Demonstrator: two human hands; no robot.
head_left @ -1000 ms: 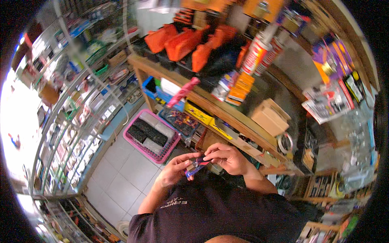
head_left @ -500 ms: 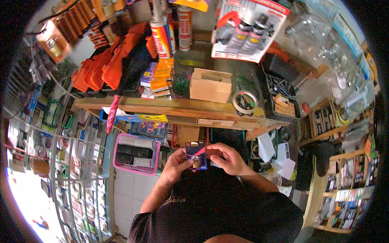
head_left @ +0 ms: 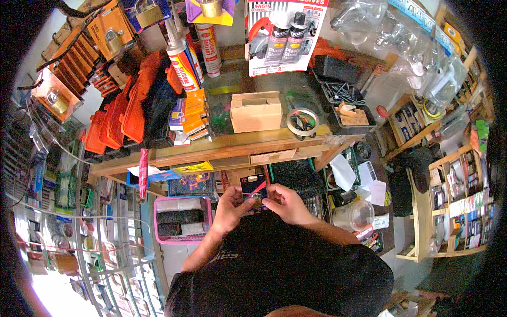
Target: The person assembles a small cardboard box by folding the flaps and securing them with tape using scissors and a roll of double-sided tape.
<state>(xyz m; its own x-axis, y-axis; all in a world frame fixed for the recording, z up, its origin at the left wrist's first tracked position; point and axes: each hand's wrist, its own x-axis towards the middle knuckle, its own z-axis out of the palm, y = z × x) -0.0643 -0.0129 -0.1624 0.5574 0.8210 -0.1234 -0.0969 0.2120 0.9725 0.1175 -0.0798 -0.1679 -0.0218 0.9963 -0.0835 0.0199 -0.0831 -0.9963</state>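
Observation:
Close in front of my body, both hands are at a dark blue packaging card (head_left: 252,181) carrying a small padlock (head_left: 257,197). My left hand (head_left: 229,210) is closed on the card's left side, its thumb beside the padlock. A pink strip (head_left: 259,187) crosses the card just above the padlock, and a thinner pink part runs toward the left fingers. At the card's right edge my right hand (head_left: 288,205) has its fingers bent together on the strip's wider end, thumb near the padlock. The fingertips partly cover the lower card.
Beyond the hands runs a wooden counter edge (head_left: 222,148) with an open cardboard box (head_left: 256,112), a tape roll (head_left: 303,123) and sealant tubes (head_left: 182,63). A pink basket (head_left: 183,242) stands at the left. Padlocks on cards hang at the upper left; shelves flank both sides.
My right hand has come closer to the card, its thumb moving in beside the padlock. Hands and card now sit slightly higher in view, and the head view has shifted.

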